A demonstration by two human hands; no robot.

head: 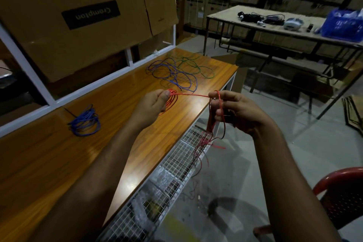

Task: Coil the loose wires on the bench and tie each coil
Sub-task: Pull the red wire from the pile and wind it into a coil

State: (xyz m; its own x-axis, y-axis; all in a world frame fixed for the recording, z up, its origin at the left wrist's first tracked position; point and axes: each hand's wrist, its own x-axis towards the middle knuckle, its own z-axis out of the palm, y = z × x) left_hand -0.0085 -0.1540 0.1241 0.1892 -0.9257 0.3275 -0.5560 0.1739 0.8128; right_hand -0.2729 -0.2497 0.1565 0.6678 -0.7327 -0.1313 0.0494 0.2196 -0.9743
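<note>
Red wire strung between both hands

Left hand (152, 104) grips a small bundle of red wire (193, 95) loops, thumb on top, over the bench (59, 155). Right hand (238, 111) pinches the same wire past the bench's front edge, with a loop draped over the fingers. One strand runs taut between the hands. Loose tail hangs from the right hand in a tangle beside the wire-mesh shelf (172, 165) under the bench.

Wires on bench, counted: 1 tied blue coil (85, 124) left of the left hand, well apart; 1 loose blue wire (172, 73) just beyond the hands; 1 loose green wire (194, 64) behind it, overlapping it near the far end.

Containers: mesh shelf holds clear plastic-wrapped stuff, contents can't tell. Blue basket (342, 24) on far table (261, 30), contents can't tell; dark cables and a pale device lie beside it. Cardboard boxes (82, 15) behind the bench, closed. Red chair (341, 194) at lower right.
</note>
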